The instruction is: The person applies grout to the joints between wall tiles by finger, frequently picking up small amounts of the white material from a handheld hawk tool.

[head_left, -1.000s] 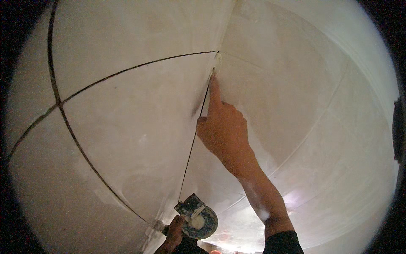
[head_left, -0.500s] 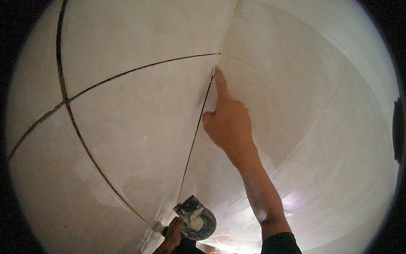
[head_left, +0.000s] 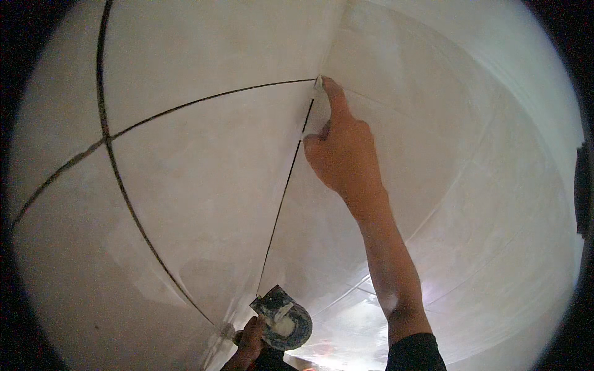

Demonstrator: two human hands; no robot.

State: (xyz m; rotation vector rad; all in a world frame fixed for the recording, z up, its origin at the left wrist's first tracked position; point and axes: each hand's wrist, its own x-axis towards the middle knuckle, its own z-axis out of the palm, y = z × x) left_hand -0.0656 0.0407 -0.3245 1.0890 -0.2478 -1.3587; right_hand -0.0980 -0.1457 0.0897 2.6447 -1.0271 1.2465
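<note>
My right hand (head_left: 348,145) reaches up with its index finger stretched out. The fingertip touches the top of the corner joint, where a pale dab of paste (head_left: 318,82) shows. Its thumb rests near the dark vertical joint (head_left: 283,195), and the other fingers are curled with no tool visible in them. Low in the picture my left hand (head_left: 250,337) is closed around the edge of a dark, rounded, paste-smeared dish (head_left: 297,328). Pale grout-like paste (head_left: 284,326) lies in this dish, close below the lower end of the joint.
Large beige tiles (head_left: 204,185) cover both walls of the corner. Wide dark joints (head_left: 106,137) cross at the left. On the right wall the joints (head_left: 458,182) are pale. Bright light reflects off the glossy tile (head_left: 346,328) at the bottom. A dark object (head_left: 583,190) stands at the right edge.
My right index finger has moved up the corner to where the joints meet. Pale paste now shows at its tip. The left hand still holds the dish, shifted slightly left.
</note>
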